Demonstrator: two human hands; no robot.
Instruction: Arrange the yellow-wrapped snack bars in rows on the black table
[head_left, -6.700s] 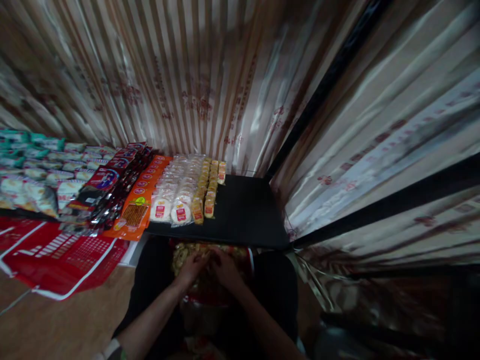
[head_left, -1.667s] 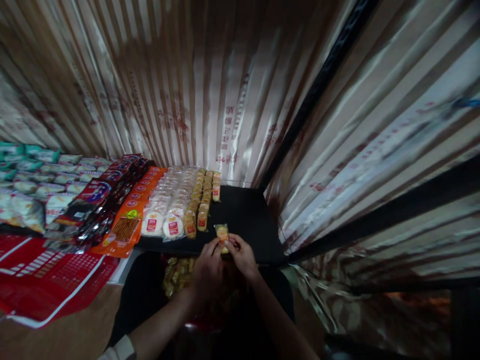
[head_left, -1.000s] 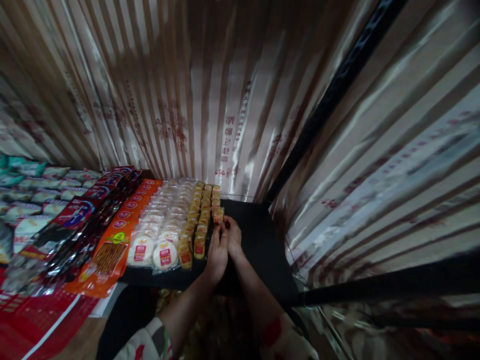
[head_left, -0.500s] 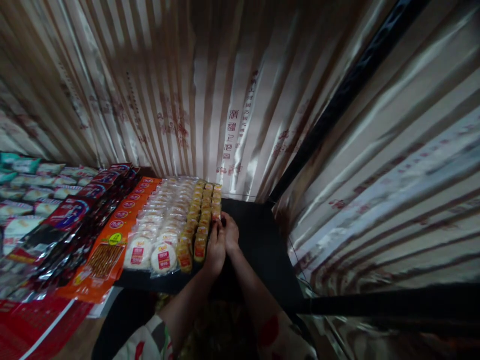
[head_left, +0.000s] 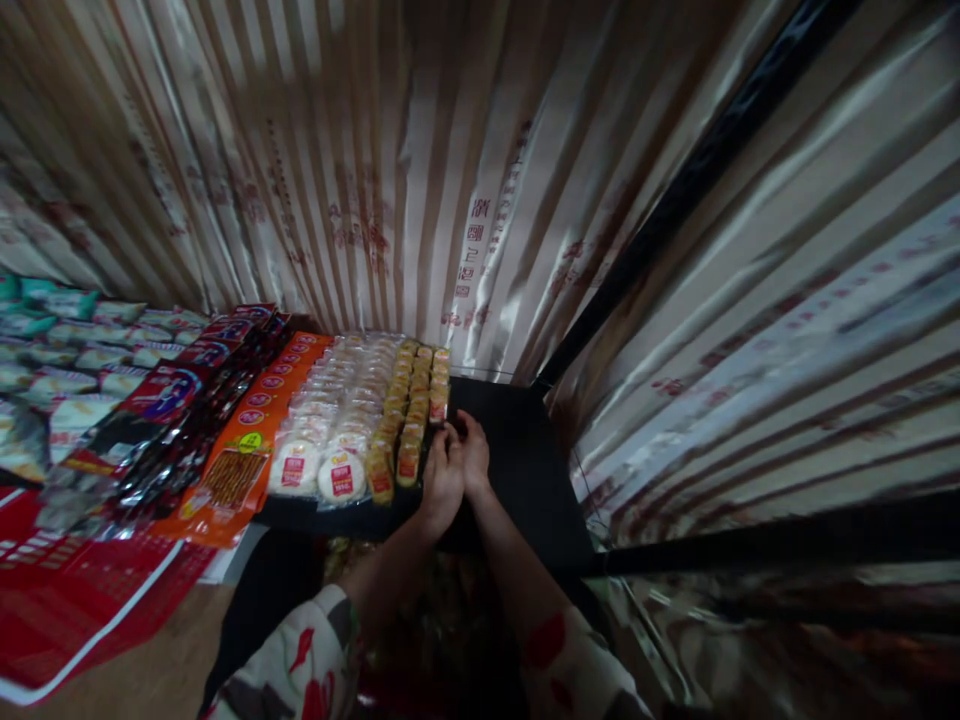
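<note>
The short row of yellow snack packets (head_left: 440, 384) stands on the black surface (head_left: 517, 440), just beyond the fingertips and slightly left, its long axis running away toward the curtain (head_left: 427, 200). The left hand (head_left: 444, 482) seems nearer; the right hand (head_left: 475, 455) lies alongside it. Both have fingers curled close together; whether they pinch anything I cannot tell. Farther left lie white round crackers (head_left: 343, 475).

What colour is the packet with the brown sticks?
The packet is orange, best seen in the head view.
</note>
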